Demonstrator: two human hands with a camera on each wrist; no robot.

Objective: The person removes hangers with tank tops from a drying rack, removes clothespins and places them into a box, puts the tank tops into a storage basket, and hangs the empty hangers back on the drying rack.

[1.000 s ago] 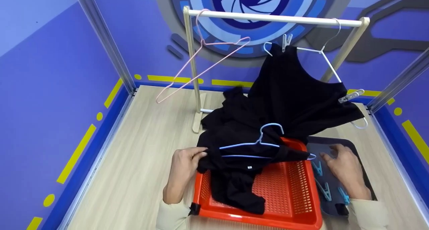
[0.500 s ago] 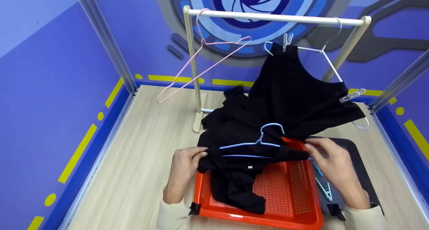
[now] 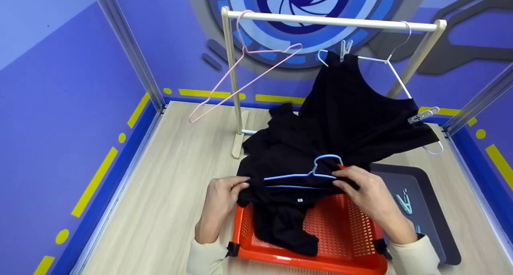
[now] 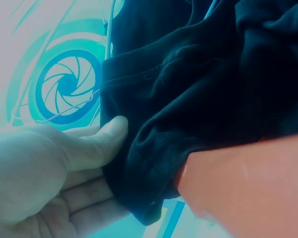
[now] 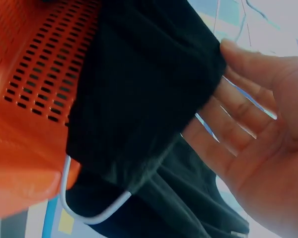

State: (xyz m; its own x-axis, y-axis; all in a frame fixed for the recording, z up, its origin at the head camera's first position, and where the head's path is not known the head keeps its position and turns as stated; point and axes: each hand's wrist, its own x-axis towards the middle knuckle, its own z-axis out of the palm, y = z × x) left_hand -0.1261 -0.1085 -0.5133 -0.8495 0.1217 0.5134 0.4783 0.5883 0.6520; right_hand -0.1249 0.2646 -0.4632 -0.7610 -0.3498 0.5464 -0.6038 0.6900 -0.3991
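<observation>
A black top [image 3: 276, 215] with a small white label lies partly over the red basket [image 3: 288, 259], one part drooping inside. A light blue hanger [image 3: 314, 172] sits in its neck opening, hook upward. My left hand [image 3: 218, 199] pinches the top's left edge, thumb in front and fingers behind, as the left wrist view shows. My right hand [image 3: 370, 195] holds the fabric's edge near the hanger's right arm between thumb and fingers. In the right wrist view, the hanger's curved end [image 5: 92, 218] sticks out of the black cloth [image 5: 139, 89].
Behind stands a wooden rack [image 3: 332, 20]. A pink hanger [image 3: 264, 51] hangs on its left; a black garment [image 3: 352, 106] hangs on a white hanger with clear clips at right. A dark tray [image 3: 435, 223] with teal clothespins [image 3: 404, 203] lies right of the basket.
My right hand has come left from over the tray, past the hanger's right end, to the cloth beside the hook. The hook has shifted slightly. My left hand keeps its place.
</observation>
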